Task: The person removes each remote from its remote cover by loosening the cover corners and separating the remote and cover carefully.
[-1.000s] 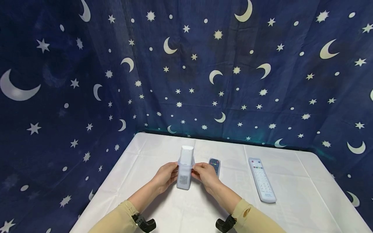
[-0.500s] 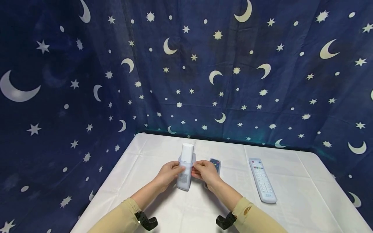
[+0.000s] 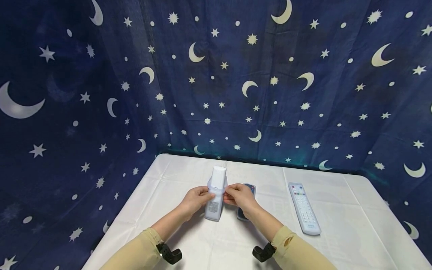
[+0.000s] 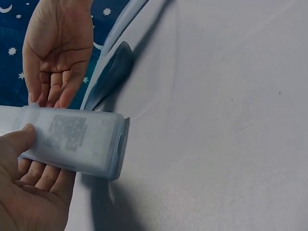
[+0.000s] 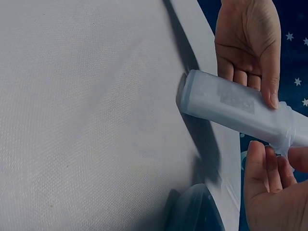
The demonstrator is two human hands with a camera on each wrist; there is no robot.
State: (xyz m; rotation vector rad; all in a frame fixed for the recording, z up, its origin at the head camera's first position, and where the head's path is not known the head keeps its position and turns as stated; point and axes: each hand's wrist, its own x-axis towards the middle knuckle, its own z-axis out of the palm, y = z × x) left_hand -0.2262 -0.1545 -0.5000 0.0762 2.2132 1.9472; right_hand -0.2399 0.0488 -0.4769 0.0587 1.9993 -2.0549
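A white remote control (image 3: pixel 219 176) is held tilted over the table, its far end bare. A translucent silicone cover (image 3: pixel 212 213) wraps the nearer part, and a label shows through it. My left hand (image 3: pixel 195 201) grips the covered remote from the left; in the left wrist view its thumb (image 4: pixel 28 134) presses on the face and the fingers lie beneath. My right hand (image 3: pixel 240 198) pinches the rim of the cover on the right side. In the right wrist view the rim (image 5: pixel 287 126) is bunched near the right fingertips. The remote's underside is hidden.
A dark remote (image 3: pixel 250 189) in a clear cover lies right of the held one, partly behind my right hand. Farther right lies a long white remote (image 3: pixel 304 210) in a cover. A white cloth (image 3: pixel 351 225) covers the table; a starry blue curtain (image 3: pixel 236 75) hangs behind.
My left thumb has moved onto the face of the covered remote. The remote's bare end reaches slightly farther away and leans a little right. My right hand still pinches the rim.
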